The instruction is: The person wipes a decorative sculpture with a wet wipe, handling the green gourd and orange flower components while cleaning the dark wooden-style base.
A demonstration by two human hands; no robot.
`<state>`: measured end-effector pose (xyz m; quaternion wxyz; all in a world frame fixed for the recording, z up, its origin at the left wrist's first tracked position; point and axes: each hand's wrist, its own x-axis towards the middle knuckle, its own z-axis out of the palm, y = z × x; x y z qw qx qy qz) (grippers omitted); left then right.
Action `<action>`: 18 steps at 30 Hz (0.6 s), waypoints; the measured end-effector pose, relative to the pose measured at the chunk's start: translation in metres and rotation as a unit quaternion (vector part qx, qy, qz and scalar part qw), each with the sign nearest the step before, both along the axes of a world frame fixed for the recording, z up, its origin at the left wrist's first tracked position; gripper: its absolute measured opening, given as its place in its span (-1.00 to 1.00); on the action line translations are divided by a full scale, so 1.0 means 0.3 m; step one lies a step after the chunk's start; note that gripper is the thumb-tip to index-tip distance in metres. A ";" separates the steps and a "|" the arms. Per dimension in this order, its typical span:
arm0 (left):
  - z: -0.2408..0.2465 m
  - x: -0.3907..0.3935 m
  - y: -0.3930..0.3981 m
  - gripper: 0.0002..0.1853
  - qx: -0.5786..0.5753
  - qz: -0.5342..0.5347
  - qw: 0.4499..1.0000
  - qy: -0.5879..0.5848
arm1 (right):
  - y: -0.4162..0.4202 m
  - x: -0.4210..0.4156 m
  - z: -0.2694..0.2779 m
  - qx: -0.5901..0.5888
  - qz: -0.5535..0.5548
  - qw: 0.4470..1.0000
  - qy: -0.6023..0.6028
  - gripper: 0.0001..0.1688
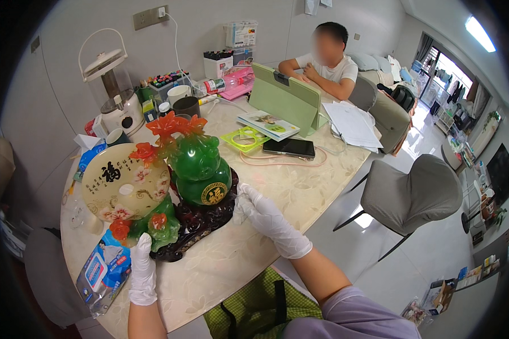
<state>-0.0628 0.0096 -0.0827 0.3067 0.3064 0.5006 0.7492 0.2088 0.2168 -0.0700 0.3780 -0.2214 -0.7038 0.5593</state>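
Note:
A carved ornament stands upright on the table, with a glossy green gourd (pixel 199 169), a pale round disc (pixel 123 186) bearing painted flowers and writing, and orange-red carved flowers (pixel 178 127). Its dark brown carved base (pixel 203 220) rests on the tabletop. My left hand (pixel 143 271), in a white glove, grips the ornament's lower left near a red flower; the thumb shows and the other fingers are mostly hidden. On the opposite side, my gloved right hand (pixel 267 218) has its bent fingers against the base's right edge. Whether the crumpled white at those fingertips is glove or a wipe is unclear.
A blue pack of wipes (pixel 104 271) lies left of my left hand. Beyond the ornament are a black phone (pixel 289 148), booklet (pixel 269 124), green tablet case (pixel 284 95) and cups (pixel 186 106). A person (pixel 326 63) sits opposite; a grey chair (pixel 411 195) stands right.

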 end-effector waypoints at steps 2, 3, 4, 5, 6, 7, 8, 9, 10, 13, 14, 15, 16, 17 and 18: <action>-0.003 -0.003 -0.003 -0.62 -0.014 -0.002 1.000 0.008 | -0.002 0.002 0.000 0.000 -0.002 1.000 0.002 -0.50; -0.009 -0.011 -0.003 -0.57 -0.026 -0.007 0.999 0.017 | -0.002 0.000 -0.001 0.002 -0.005 1.000 0.004 -0.50; -0.010 -0.015 -0.004 -0.53 -0.038 -0.012 0.999 0.026 | -0.001 -0.001 -0.003 0.004 -0.007 1.000 0.006 -0.50; -0.008 -0.015 -0.004 -0.53 -0.042 -0.012 0.999 0.027 | 0.001 -0.002 -0.007 0.009 -0.010 1.000 0.004 -0.50; 0.001 -0.009 -0.001 -0.53 -0.047 -0.014 0.998 0.027 | 0.004 -0.003 -0.012 0.015 -0.012 1.000 0.002 -0.50; 0.007 -0.005 0.001 -0.53 -0.051 -0.015 0.998 0.028 | 0.007 -0.003 -0.014 0.021 -0.015 1.000 0.001 -0.50; 0.010 -0.002 0.001 -0.53 -0.049 -0.017 0.998 0.030 | 0.007 -0.001 -0.014 0.019 -0.017 1.000 -0.004 -0.51; 0.013 0.000 -0.001 -0.53 -0.048 -0.018 0.998 0.033 | 0.005 -0.002 -0.010 0.017 -0.017 1.000 -0.008 -0.51; 0.016 0.001 -0.002 -0.53 -0.047 -0.019 0.998 0.036 | 0.003 -0.001 -0.005 0.015 -0.017 1.000 -0.012 -0.51; 0.022 0.002 -0.004 -0.53 -0.055 -0.019 0.997 0.045 | -0.005 0.001 0.019 -0.036 0.005 0.999 -0.010 -0.52; 0.027 0.004 -0.003 -0.53 -0.055 -0.019 0.997 0.042 | -0.001 -0.001 0.010 -0.015 -0.006 1.000 -0.012 -0.52; 0.034 0.009 0.001 -0.52 -0.055 -0.019 0.998 0.039 | 0.003 -0.004 -0.001 0.007 -0.016 1.000 -0.014 -0.52; 0.039 0.015 0.005 -0.51 -0.055 -0.019 0.998 0.037 | 0.006 -0.003 -0.009 0.016 -0.022 0.999 -0.018 -0.52; 0.043 0.020 0.007 -0.53 -0.048 -0.013 0.998 0.031 | 0.009 -0.002 -0.015 0.026 -0.028 0.999 -0.022 -0.52; 0.046 0.024 0.006 -0.55 -0.041 -0.006 0.999 0.025 | 0.007 -0.002 -0.010 0.023 -0.029 0.999 -0.026 -0.52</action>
